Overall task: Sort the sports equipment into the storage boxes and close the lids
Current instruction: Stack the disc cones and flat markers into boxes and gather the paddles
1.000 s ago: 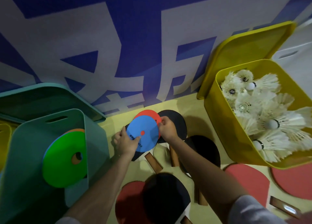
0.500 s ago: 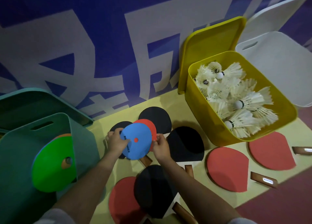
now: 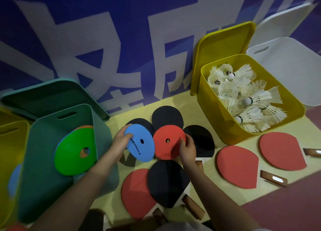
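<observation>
My left hand (image 3: 121, 141) grips a blue disc cone (image 3: 140, 148) by its left edge. Beside it, my right hand (image 3: 186, 148) pinches a red disc cone (image 3: 165, 144) at its right rim. Both discs hover above several table tennis paddles, black (image 3: 167, 182) and red (image 3: 237, 166), spread on the yellow mat (image 3: 210, 192). To the left, the teal box (image 3: 46, 143) holds a green disc cone (image 3: 76, 152) leaning upright, with an orange one behind it. A yellow box (image 3: 215, 116) at the right is filled with white shuttlecocks (image 3: 243, 95).
The teal lid (image 3: 52, 98) and the yellow lid (image 3: 224, 51) lean open against the blue and white wall. A white box (image 3: 288, 69) stands at the far right. Another yellow box (image 3: 8, 140) sits at the far left edge.
The two stacked discs have come apart: the blue one stays in my left hand, the red one is now in my right hand, side by side. The view shifted left.
</observation>
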Tool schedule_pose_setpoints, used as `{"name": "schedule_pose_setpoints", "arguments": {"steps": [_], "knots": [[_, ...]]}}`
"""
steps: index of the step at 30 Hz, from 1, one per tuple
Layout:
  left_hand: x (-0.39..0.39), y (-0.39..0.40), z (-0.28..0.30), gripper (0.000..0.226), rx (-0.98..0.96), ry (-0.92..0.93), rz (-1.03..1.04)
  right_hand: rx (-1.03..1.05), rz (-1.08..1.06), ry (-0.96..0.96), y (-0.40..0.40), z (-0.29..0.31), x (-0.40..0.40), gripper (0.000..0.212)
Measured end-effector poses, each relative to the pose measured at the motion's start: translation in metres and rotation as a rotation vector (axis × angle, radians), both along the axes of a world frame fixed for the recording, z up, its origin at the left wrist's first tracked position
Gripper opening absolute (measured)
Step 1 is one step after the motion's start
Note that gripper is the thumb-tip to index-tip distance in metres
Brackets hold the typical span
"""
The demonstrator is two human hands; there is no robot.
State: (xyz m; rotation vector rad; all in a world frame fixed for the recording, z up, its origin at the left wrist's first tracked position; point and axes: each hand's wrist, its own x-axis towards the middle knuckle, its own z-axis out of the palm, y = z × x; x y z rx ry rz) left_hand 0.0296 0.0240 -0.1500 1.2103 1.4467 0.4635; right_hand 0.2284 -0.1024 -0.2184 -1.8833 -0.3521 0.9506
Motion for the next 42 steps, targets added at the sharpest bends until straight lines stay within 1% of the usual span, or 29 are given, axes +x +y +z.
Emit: {"name": "schedule_pose_setpoints", "arguments": {"steps": [3,4,5,7,10,13,15,18,21,23,26,28,31,34,37,42], "knots": [[-0.014,-0.009,0.029,0.049,0.056,-0.115,0.019,-0.053,0.188,-0.055,-0.009,-0.002,-0.001,0.058],[-0.023,-0.014,0.041,0.048,0.075,-0.156,0.012,-0.070,0.233,-0.077,-0.010,-0.001,-0.006,0.061],[-0.026,-0.016,0.049,0.047,0.087,-0.190,0.008,-0.083,0.230,-0.086,-0.009,0.001,-0.003,0.062],[-0.044,-0.023,0.068,0.045,0.110,-0.267,0.024,-0.060,0.156,-0.065,-0.007,0.013,-0.009,0.057],[-0.085,-0.025,0.094,0.044,0.107,-0.390,0.083,0.058,0.028,-0.001,-0.007,0.045,-0.031,0.049],[-0.129,-0.019,0.109,0.042,0.116,-0.429,0.176,0.205,-0.069,0.100,-0.010,0.079,-0.058,0.044],[-0.157,-0.014,0.118,0.042,0.144,-0.452,0.253,0.294,-0.109,0.174,-0.009,0.104,-0.081,0.037],[-0.197,-0.009,0.133,0.045,0.199,-0.485,0.303,0.399,-0.100,0.218,0.001,0.134,-0.124,0.033],[-0.242,-0.011,0.142,0.045,0.245,-0.509,0.374,0.449,-0.022,0.200,0.015,0.149,-0.175,0.038],[-0.276,-0.013,0.141,0.046,0.270,-0.524,0.439,0.459,0.055,0.192,0.023,0.154,-0.213,0.038],[-0.330,-0.018,0.135,0.046,0.290,-0.526,0.565,0.473,0.165,0.060,0.032,0.153,-0.267,0.039],[-0.362,-0.021,0.132,0.046,0.307,-0.506,0.641,0.455,0.193,-0.031,0.036,0.147,-0.300,0.042],[-0.403,-0.023,0.122,0.047,0.343,-0.413,0.710,0.430,0.184,-0.021,0.041,0.136,-0.341,0.043],[-0.432,-0.019,0.098,0.049,0.348,-0.292,0.714,0.384,0.175,0.001,0.042,0.128,-0.360,0.044],[-0.445,-0.006,0.070,0.052,0.292,-0.200,0.697,0.354,0.141,-0.025,0.040,0.122,-0.357,0.043],[-0.443,0.037,0.028,0.055,0.142,-0.146,0.570,0.315,0.139,-0.086,0.036,0.118,-0.355,0.044]]}}
